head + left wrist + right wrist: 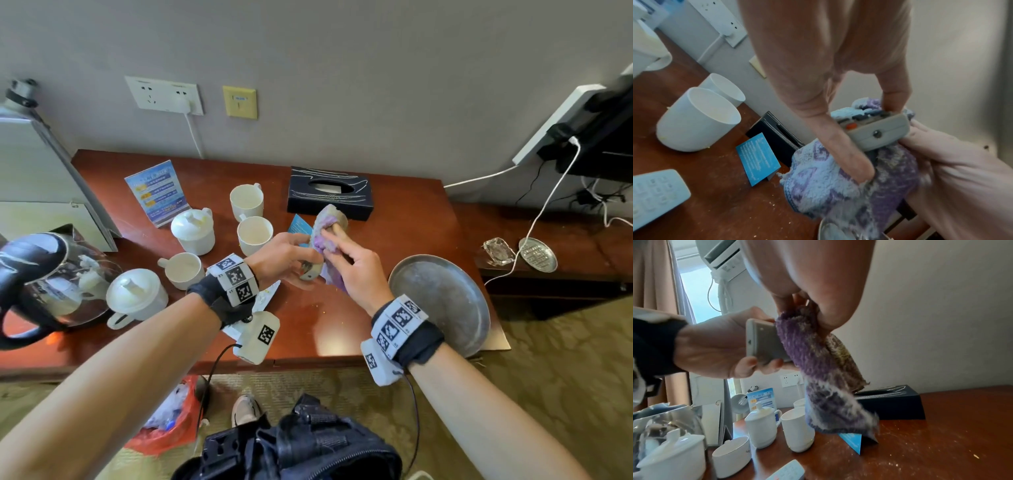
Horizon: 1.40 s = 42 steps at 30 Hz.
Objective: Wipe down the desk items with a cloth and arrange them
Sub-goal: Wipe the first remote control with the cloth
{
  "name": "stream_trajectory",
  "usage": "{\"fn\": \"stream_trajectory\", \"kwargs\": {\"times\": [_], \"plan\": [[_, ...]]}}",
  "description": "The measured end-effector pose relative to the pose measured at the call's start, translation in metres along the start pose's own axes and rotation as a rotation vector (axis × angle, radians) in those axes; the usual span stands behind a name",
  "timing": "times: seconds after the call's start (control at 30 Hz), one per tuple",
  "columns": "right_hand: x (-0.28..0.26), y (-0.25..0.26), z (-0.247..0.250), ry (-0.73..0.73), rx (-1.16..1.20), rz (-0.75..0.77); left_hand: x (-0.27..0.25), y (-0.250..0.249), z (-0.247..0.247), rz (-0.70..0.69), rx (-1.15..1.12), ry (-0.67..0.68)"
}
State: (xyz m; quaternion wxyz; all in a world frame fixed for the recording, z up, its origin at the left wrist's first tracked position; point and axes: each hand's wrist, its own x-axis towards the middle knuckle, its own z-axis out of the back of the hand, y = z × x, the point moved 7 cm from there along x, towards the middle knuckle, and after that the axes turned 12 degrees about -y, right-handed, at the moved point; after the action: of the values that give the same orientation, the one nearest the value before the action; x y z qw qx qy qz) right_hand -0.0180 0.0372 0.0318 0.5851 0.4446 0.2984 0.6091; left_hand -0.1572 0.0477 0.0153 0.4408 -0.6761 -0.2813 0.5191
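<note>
Above the middle of the reddish-brown wooden desk [394, 240], the left hand [284, 255] grips a slim grey remote control with dark buttons and one orange button [875, 128], thumb along one long edge and fingers curled round the other, holding it clear of the desk surface. The right hand [356, 270] holds a fluffy purple-and-pale-blue patterned cloth [828, 178] wrapped round the far part of the remote, its fingers [337, 236] pressing the cloth against the casing while the loose end of the cloth hangs down below the hands. Behind the hands, near the wall, sits a black rectangular tissue box with an oval slot [330, 193], and a small folded blue card [757, 158] stands on the desk just in front of it. To the left stand two open white ceramic mugs [255, 233], one behind the other, with two lidded white cups [193, 229] and a third open white cup [181, 270] further left. A glass kettle with a black handle [51, 274] occupies the left edge, and a blue printed sign in a clear stand [156, 192] leans behind the cups. A second, pale white remote with rows of keys [655, 196] lies flat on the desk near the front. A round dull metal tray [442, 301] rests at the desk's right end, partly over the edge.
</note>
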Motion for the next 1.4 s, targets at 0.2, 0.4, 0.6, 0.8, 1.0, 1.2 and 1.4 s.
{"fn": "stream_trajectory", "kwargs": {"times": [0.2, 0.4, 0.6, 0.8, 1.0, 1.2, 1.4], "plan": [[0.012, -0.001, -0.002, -0.034, 0.0, -0.031, -0.007, 0.004, 0.002, -0.003, 0.037, 0.038], [0.035, -0.002, 0.005, -0.124, 0.03, -0.131, -0.01, 0.0, -0.003, 0.01, -0.005, 0.039], [0.002, 0.002, -0.003, 0.025, -0.013, 0.041, -0.005, 0.001, 0.002, 0.004, -0.026, 0.011], [0.029, -0.006, 0.008, -0.101, -0.043, -0.11, -0.009, 0.009, -0.006, 0.017, 0.008, 0.076], [0.027, -0.003, 0.007, -0.117, -0.043, -0.031, -0.001, 0.003, -0.005, 0.013, -0.042, 0.031], [0.012, -0.011, 0.003, -0.039, -0.078, 0.109, 0.003, 0.005, -0.007, 0.012, -0.001, 0.065], [0.043, -0.016, 0.014, -0.147, -0.061, -0.095, 0.005, 0.008, -0.013, 0.033, -0.003, 0.07]]}}
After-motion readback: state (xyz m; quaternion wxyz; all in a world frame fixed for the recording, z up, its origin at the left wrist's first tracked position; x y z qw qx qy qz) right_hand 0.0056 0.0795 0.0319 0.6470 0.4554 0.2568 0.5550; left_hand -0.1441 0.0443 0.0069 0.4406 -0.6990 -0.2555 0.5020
